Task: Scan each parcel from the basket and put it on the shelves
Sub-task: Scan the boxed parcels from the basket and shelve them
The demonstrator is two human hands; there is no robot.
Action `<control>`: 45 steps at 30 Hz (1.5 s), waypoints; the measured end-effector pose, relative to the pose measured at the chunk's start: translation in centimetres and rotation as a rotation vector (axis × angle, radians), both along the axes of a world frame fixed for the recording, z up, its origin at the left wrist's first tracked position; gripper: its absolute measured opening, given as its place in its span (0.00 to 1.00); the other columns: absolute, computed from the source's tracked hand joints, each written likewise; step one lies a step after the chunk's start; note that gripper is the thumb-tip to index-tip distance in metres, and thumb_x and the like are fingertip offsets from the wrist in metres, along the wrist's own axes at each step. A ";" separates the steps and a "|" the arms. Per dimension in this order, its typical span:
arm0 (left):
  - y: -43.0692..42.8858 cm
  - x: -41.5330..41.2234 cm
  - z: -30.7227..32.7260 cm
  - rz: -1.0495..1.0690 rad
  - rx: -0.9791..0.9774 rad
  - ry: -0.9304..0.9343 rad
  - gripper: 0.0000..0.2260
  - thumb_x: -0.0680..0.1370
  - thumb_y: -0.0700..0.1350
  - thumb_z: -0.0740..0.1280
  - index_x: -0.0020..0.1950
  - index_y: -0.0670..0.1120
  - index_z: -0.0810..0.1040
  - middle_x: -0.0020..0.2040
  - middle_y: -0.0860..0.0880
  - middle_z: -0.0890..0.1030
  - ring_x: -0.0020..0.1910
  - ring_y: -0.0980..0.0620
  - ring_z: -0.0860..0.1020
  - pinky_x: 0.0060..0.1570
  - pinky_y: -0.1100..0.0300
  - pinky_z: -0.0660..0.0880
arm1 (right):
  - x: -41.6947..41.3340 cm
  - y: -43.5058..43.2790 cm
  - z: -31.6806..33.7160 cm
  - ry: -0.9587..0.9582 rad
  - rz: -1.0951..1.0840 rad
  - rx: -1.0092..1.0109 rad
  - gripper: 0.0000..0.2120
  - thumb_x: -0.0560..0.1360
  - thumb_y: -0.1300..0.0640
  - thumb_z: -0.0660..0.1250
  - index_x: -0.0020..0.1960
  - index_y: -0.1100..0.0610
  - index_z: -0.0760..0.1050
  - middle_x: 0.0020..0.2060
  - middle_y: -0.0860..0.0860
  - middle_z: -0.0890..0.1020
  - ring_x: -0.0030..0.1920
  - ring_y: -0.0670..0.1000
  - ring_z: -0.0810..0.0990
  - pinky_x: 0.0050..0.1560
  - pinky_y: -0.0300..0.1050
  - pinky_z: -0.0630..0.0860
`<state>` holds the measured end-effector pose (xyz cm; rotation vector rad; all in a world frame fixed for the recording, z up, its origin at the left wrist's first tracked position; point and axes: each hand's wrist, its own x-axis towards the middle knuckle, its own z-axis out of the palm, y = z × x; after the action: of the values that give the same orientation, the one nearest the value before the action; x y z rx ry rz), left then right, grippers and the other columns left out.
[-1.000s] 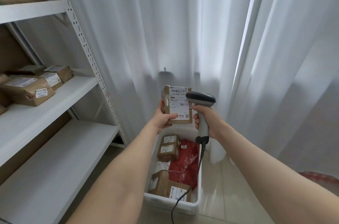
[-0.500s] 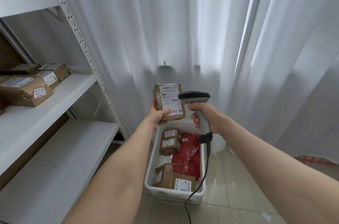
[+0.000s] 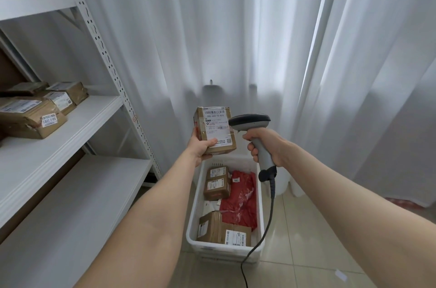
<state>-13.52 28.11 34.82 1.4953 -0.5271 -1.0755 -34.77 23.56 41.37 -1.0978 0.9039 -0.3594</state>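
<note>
above the far end of the basket (image 3: 224, 250), the left hand (image 3: 200, 148) gripped a parcel (image 3: 215, 129) from below, thumb curled over the lower edge of its front and fingers behind. the parcel stood upright, off the shelves and out of the basket, with its label facing the camera. the right hand (image 3: 266, 144) was wrapped round the grey handle of a scanner (image 3: 250, 120), whose dark head pointed left and sat just beside the parcel's right edge; whether they touched could not be told. a cable (image 3: 266, 228) ran from the handle down across the basket's right rim to the floor (image 3: 306, 240).

the label carried a barcode at the top with 502-602-12-815 printed under it, then small lines too fine to read and a square code at the lower right.

under the hands the basket held two small boxes (image 3: 217, 184) side by side, a red bag (image 3: 240, 200) with a white tag, and a larger box (image 3: 221, 231) at the near end, all labelled, none legible. left of the arms stood the shelves (image 3: 70, 122), the middle one bearing several brown parcels (image 3: 30, 118) well apart from the held one. a white curtain (image 3: 212, 28) hung behind everything.
</note>
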 end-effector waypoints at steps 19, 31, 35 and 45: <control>0.7 2.0 0.5 -0.028 -0.005 -0.036 0.32 0.73 0.32 0.70 0.67 0.58 0.63 0.57 0.50 0.79 0.51 0.46 0.79 0.48 0.46 0.77 | 2.4 1.0 2.2 -0.108 -0.051 -0.014 0.03 0.76 0.58 0.64 0.46 0.58 0.73 0.26 0.51 0.76 0.22 0.47 0.72 0.25 0.37 0.72; 1.3 3.5 0.7 -0.042 -0.004 -0.059 0.36 0.73 0.32 0.70 0.74 0.56 0.60 0.55 0.52 0.79 0.49 0.49 0.80 0.38 0.53 0.77 | 4.7 1.3 3.3 -0.082 -0.047 -0.036 0.02 0.76 0.60 0.65 0.45 0.58 0.73 0.25 0.51 0.75 0.21 0.46 0.70 0.23 0.36 0.71; 1.4 4.4 0.7 -0.035 -0.009 -0.060 0.36 0.73 0.32 0.70 0.73 0.57 0.61 0.58 0.51 0.79 0.50 0.47 0.79 0.44 0.49 0.77 | 5.5 1.2 3.6 -0.075 -0.047 -0.040 0.02 0.75 0.60 0.65 0.47 0.58 0.74 0.25 0.51 0.75 0.21 0.46 0.71 0.24 0.36 0.72; 3.7 8.2 2.3 0.031 0.065 -0.073 0.33 0.73 0.42 0.73 0.72 0.57 0.62 0.61 0.50 0.76 0.60 0.42 0.73 0.61 0.30 0.63 | 10.2 1.3 2.7 -0.194 -0.164 0.043 0.06 0.76 0.61 0.68 0.51 0.60 0.74 0.30 0.56 0.81 0.25 0.49 0.76 0.28 0.40 0.77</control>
<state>-5.35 31.80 37.07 1.5993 -0.5218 -1.0255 -24.52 24.83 44.09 -0.9342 0.8263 -0.5701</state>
